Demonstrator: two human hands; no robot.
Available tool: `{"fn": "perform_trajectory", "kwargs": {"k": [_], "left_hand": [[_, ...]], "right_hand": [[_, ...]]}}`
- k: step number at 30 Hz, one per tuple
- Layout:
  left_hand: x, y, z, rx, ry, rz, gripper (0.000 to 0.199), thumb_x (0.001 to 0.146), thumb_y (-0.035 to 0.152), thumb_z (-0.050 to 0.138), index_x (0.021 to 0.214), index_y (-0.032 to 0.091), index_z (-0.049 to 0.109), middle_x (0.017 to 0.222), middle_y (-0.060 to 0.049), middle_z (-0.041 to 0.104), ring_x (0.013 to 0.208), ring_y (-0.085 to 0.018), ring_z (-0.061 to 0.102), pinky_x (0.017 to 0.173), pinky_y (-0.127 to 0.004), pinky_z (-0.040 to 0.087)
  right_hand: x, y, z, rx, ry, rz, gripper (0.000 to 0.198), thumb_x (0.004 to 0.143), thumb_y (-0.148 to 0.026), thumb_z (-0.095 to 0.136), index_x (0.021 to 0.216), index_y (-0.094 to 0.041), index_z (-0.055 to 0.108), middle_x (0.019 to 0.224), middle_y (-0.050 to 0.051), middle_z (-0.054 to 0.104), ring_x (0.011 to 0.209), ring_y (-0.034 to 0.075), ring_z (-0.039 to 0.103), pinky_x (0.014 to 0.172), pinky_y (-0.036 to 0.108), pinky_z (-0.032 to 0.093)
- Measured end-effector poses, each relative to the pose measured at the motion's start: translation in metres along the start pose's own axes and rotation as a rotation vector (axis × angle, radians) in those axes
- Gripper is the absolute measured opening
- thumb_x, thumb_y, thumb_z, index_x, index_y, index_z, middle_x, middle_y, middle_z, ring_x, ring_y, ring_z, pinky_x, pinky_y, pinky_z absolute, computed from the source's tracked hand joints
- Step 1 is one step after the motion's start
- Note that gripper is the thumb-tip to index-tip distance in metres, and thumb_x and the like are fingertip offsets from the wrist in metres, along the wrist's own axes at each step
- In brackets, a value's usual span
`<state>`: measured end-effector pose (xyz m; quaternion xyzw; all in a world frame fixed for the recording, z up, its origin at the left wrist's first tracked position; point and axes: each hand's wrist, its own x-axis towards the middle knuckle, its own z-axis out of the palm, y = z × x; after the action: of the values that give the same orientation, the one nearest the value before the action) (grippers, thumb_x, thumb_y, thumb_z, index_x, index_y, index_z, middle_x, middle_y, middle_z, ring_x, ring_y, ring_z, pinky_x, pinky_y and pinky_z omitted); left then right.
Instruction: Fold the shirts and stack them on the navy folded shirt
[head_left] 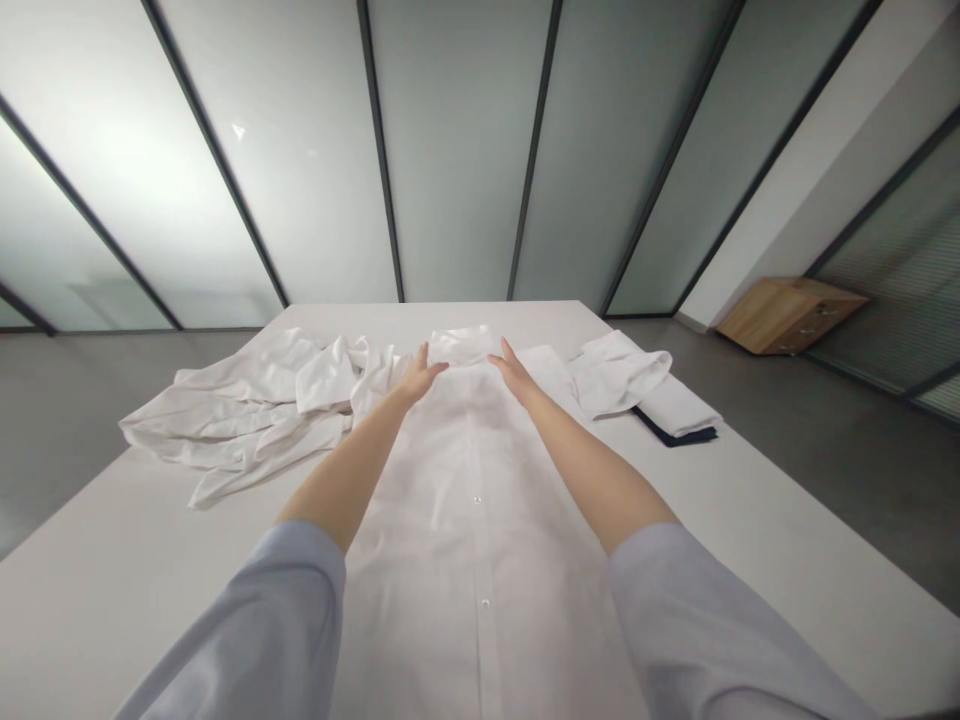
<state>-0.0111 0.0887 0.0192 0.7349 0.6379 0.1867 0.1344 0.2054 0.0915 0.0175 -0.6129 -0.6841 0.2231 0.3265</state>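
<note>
A white button-up shirt [435, 540] lies spread on the table with its button strip facing up and its collar [461, 344] at the far end. Near the left side of the collar is my left hand [424, 378], thumb and fingers apart. My right hand [514, 374] mirrors it on the collar's right side, also with fingers spread. Neither hand grips anything; whether the palms touch the cloth is hard to tell. The shirt's right sleeve area [551, 372] reaches out past my right hand.
Crumpled white garments [247, 400] lie on the left of the white table [765, 540]. Folded white cloth [675, 405] rests on a dark navy piece [679, 438] at the right. A wooden cabinet [780, 315] stands on the floor beyond, and frosted glass panels [457, 150] line the back.
</note>
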Motion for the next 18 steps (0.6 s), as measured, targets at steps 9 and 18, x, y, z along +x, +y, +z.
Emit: {"fn": "perform_trajectory", "kwargs": {"k": [9,18], "left_hand": [[-0.069,0.000,0.036,0.366,-0.212,-0.019,0.080,0.085,0.070,0.028,0.149,0.022,0.027,0.158,-0.016,0.018,0.144,-0.039,0.014,0.107,-0.066,0.020],[-0.058,0.001,0.038,0.401,0.015,0.071,0.059,0.089,0.053,0.031,0.136,0.019,0.046,0.147,-0.015,0.041,0.138,-0.031,0.032,0.113,-0.050,0.018]], "right_hand": [[-0.096,0.020,-0.009,-0.627,-0.244,-0.010,0.063,0.090,-0.058,0.039,0.142,-0.021,0.042,0.149,0.016,0.038,0.137,0.037,0.032,0.108,0.056,0.024],[-0.097,0.047,-0.001,-0.666,-0.244,0.092,0.078,0.088,-0.071,0.025,0.151,-0.025,0.025,0.159,0.012,0.014,0.143,0.039,0.012,0.109,0.062,0.013]]}}
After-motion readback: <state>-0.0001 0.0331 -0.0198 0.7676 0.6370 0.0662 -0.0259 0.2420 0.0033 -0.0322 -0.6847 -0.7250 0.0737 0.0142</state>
